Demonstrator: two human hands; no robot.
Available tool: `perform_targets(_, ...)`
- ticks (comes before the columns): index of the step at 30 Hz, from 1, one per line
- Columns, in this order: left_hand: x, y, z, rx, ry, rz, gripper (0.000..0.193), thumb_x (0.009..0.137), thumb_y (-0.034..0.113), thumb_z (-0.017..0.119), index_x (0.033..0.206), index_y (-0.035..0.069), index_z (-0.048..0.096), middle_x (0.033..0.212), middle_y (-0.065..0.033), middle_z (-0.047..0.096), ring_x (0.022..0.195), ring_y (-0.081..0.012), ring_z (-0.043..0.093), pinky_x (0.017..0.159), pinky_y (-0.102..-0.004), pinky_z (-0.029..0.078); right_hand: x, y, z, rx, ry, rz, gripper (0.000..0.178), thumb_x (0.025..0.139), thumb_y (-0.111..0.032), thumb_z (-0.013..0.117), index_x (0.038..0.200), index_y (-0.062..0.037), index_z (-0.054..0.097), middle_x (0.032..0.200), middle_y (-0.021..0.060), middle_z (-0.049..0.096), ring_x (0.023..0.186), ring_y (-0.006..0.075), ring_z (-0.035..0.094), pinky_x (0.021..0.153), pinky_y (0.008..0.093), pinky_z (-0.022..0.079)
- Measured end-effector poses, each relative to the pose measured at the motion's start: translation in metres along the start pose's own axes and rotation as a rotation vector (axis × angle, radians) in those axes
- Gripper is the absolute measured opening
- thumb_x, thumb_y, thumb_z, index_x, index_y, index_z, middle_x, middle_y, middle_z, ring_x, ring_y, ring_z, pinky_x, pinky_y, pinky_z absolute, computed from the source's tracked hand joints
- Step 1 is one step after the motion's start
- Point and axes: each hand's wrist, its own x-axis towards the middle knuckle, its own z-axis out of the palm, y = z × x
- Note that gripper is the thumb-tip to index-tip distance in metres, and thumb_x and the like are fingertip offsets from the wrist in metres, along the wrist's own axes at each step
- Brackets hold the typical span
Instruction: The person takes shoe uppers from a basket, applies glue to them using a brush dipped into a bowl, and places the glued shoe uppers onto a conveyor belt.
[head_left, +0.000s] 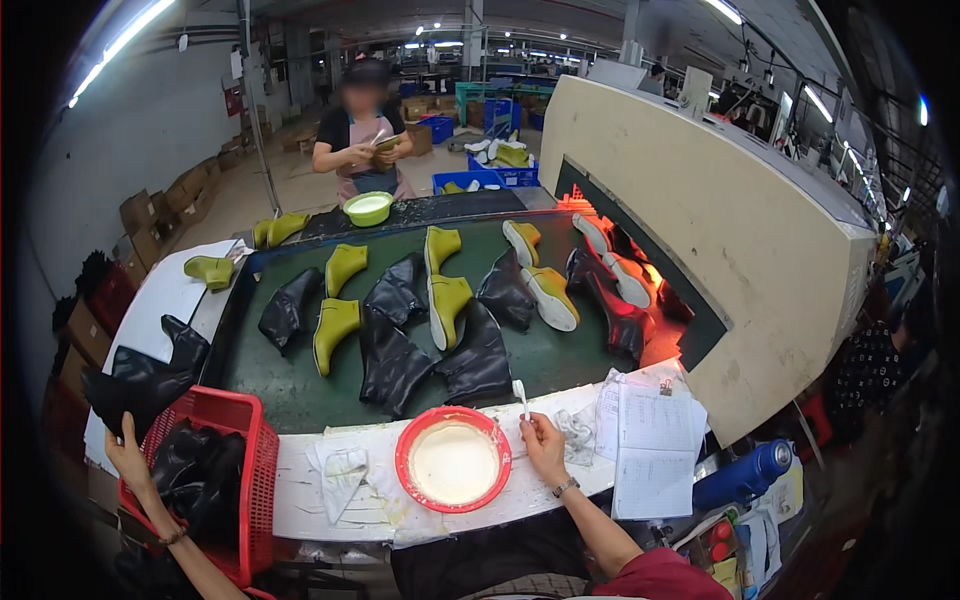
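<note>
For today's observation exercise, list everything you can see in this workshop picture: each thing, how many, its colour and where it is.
Black boots: several, on the green belt.
Yellow-green boots: several, on the belt and its far end.
Red bowl: one, white paste inside, on the near bench.
Red basket: one, black boots inside, near left.
Papers: a stack, white, near right.
Green bowl: one, far end.
Oven tunnel: one, beige, right.
Co-worker: one, far end.
Left hand: holds a black boot.
Right hand: holds a white brush.

Bare forearms, a dark bracelet on each wrist, and a red short sleeve on the right arm.
</note>
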Motion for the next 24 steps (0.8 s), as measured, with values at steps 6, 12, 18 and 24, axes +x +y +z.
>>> perform_targets(6, -0.035, 0.121, 0.057, -0.173, -0.005, -0.064, 0.042, 0.095, 0.011, 0.068, 0.135, -0.001, 0.062, 0.119, -0.0081, 0.071, 0.102, -0.0193, 0.069, 0.086, -0.0339, 0.058, 0.007, 0.001, 0.000, 0.027, 0.007, -0.035, 0.018, 0.106, -0.020, 0.059, 0.105, -0.0037, 0.067, 0.071, -0.0050, 0.053, 0.060, 0.0044, 0.045, 0.053, 0.0238, 0.039)
perform_targets(12, -0.041, 0.170, 0.091, -0.274, -0.153, -0.124, 0.031, 0.092, 0.007, 0.062, 0.122, -0.002, 0.064, 0.102, -0.0071, 0.071, 0.085, -0.0158, 0.070, 0.060, -0.0287, 0.059, 0.015, 0.011, -0.011, 0.014, -0.016, -0.010, 0.022, 0.106, -0.021, 0.060, 0.116, -0.0018, 0.067, 0.072, -0.0065, 0.051, 0.060, 0.0024, 0.043, 0.053, 0.0206, 0.035)
perform_targets(18, -0.039, 0.146, 0.060, -0.481, -0.229, -0.204, 0.024, 0.088, 0.003, 0.058, 0.110, 0.000, 0.067, 0.095, -0.0030, 0.069, 0.081, -0.0138, 0.066, 0.072, -0.0287, 0.058, 0.013, 0.004, -0.006, -0.010, -0.079, -0.008, 0.026, 0.106, -0.022, 0.060, 0.119, -0.0002, 0.067, 0.074, -0.0057, 0.052, 0.062, 0.0026, 0.044, 0.054, 0.0203, 0.035)
perform_targets(24, -0.042, 0.122, 0.054, -0.758, -0.360, -0.223, 0.023, 0.075, -0.001, 0.053, 0.093, 0.002, 0.066, 0.086, -0.0033, 0.067, 0.079, -0.0184, 0.064, 0.083, -0.0327, 0.054, 0.015, -0.027, -0.016, 0.251, -0.195, 0.138, 0.027, 0.109, -0.022, 0.053, 0.120, -0.0012, 0.067, 0.075, -0.0052, 0.053, 0.058, 0.0008, 0.041, 0.050, 0.0192, 0.032)
